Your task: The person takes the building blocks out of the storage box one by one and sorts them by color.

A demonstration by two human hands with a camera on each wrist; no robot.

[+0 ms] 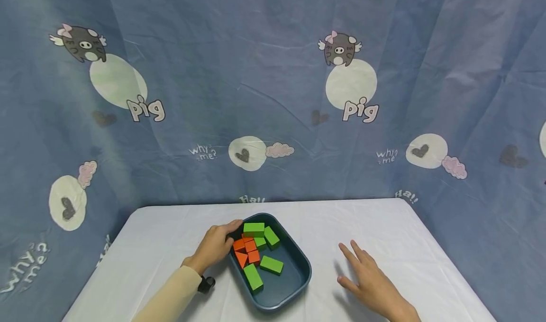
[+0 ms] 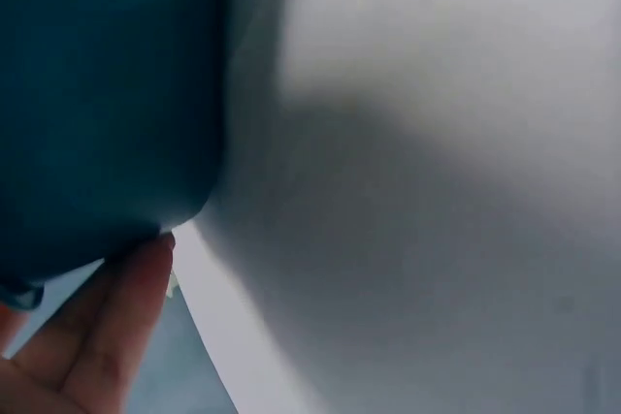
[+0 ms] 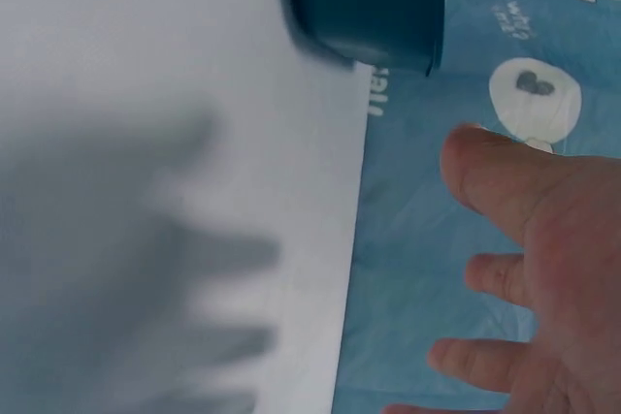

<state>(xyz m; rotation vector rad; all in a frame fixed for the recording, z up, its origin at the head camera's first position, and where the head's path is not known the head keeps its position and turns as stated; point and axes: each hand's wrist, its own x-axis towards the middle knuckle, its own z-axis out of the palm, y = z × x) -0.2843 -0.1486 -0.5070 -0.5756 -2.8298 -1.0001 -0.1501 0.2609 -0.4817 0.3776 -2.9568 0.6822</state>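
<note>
A dark blue plastic tray (image 1: 290,281) sits left of the middle of the table, turned at a slant. Several green rectangular blocks (image 1: 271,265) and smaller orange-red blocks (image 1: 253,256) lie loose in its far and left part; one orange-red piece (image 1: 241,259) shows a triangular face. My left hand (image 1: 214,245) grips the tray's far left rim, and in the left wrist view its fingers (image 2: 121,327) press against the outer wall. To the right of the tray, my right hand (image 1: 370,280) hovers over the table with fingers spread, holding nothing.
White cloth covers the table (image 1: 341,217). Behind it hangs a blue curtain (image 1: 273,75) printed with pigs, hearts and lettering. A small black device (image 1: 206,284) is on the left wrist, beside the tray's left side.
</note>
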